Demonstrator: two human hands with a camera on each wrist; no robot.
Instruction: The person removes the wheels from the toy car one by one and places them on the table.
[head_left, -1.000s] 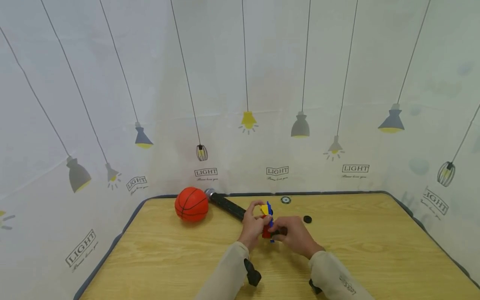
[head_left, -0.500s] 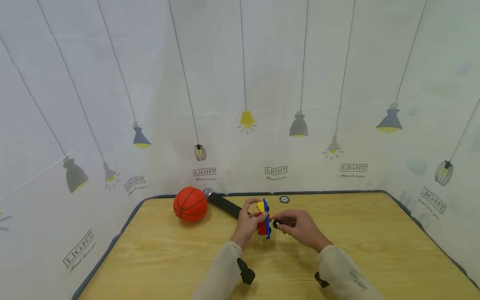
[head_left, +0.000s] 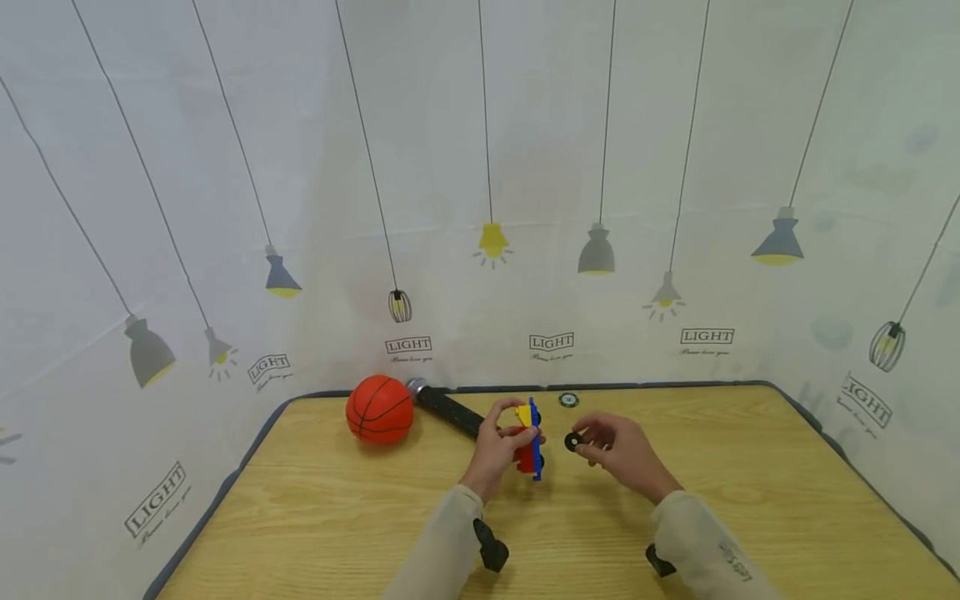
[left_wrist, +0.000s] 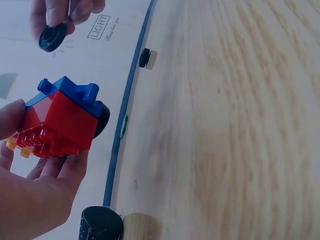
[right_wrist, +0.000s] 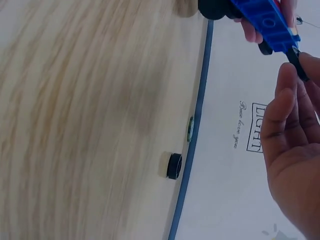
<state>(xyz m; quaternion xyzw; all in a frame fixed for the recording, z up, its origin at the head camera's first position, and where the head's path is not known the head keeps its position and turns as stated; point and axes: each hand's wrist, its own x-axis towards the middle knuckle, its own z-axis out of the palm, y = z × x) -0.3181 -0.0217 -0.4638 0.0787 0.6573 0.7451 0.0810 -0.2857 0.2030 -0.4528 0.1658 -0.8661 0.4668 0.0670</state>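
Note:
My left hand (head_left: 489, 457) holds up a toy car (head_left: 528, 454) built of red and yellow bricks on a blue base. In the left wrist view, bare blue axle stubs (left_wrist: 91, 92) stick out on one side of the base, and a black wheel (left_wrist: 103, 119) sits on another side. Just right of the car, my right hand (head_left: 630, 457) pinches a loose black toy wheel (head_left: 573, 442) between thumb and fingers. A gap shows between that wheel and the car in the head view.
An orange basketball (head_left: 380, 410) and a black microphone (head_left: 448, 410) lie at the table's back left. A round chip (head_left: 568, 400) lies near the back edge. Another black wheel (right_wrist: 174, 166) stands on the table, hidden in the head view. Printed cloth walls surround the wooden table (head_left: 337, 517).
My right hand has drawn away from the car to the right, bringing the wheel with it. The left hand has shifted slightly left and turned the car a little.

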